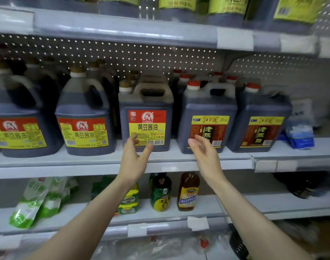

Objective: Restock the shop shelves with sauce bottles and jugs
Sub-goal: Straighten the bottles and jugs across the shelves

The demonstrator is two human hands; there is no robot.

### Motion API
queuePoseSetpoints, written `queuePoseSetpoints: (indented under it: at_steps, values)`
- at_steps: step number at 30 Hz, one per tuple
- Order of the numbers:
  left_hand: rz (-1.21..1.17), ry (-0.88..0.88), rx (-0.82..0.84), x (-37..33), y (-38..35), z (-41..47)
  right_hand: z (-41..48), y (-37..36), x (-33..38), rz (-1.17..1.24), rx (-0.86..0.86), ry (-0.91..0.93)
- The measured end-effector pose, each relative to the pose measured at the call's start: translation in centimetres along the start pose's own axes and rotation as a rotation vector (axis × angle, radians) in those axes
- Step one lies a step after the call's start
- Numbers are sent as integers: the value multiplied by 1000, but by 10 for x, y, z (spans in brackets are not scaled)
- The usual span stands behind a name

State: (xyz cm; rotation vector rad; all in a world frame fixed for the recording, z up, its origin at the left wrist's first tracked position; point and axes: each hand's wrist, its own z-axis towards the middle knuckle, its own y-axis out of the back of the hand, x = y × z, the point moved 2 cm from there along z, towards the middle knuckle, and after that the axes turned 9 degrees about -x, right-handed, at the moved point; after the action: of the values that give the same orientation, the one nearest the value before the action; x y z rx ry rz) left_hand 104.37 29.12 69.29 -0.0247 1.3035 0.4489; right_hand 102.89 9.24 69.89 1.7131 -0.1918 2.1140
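Both hands are up in front of the grey middle shelf (pixel 85 161). The left hand (pixel 135 158) and the right hand (pixel 205 154) each have a loose grip, with fingers spread, holding nothing. At the shelf's front edge stand the square dark jug with the red and yellow label (pixel 145 119) and the dark jug with the red cap and brown label (pixel 207 121). This row looks full. The pale lower shelf (pixel 254 201) has gaps, so I think more filling is left there.
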Motion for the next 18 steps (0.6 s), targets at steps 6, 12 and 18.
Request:
queuePoseSetpoints:
  at_steps: [6,12,18]
  values:
    - [-83,0,114,-27,-52,-4,11,54,-6,-33,-124,-22]
    - [-88,41,141,-26,-103,-3,39,87,-20,-48,-100,-40]
    - [-124,36,139,-20,-138,9,80,87,-41,-32,21,-21]
